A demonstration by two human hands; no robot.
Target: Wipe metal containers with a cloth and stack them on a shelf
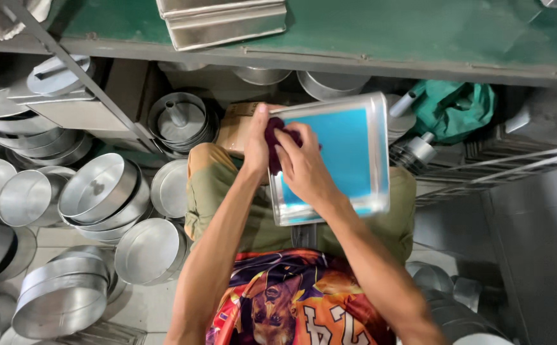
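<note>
A metalware storage area: a green-topped workbench point(419, 32) runs across the top, with stacked round metal pans point(103, 195) covering the floor on the person's left. A rectangular metal tray point(339, 156) with a blue inner face rests tilted on the seated person's lap, above the knees. The left hand point(257, 137) grips the tray's upper left edge, thumb raised along the rim, fingers hidden behind it. The right hand point(304, 166) is closed around a dark maroon cloth point(277, 144), pressing it against the tray's left side. A green cloth bundle point(454, 108) lies under the bench, at right. Rectangular tins point(224, 22) sit on the bench.
</note>
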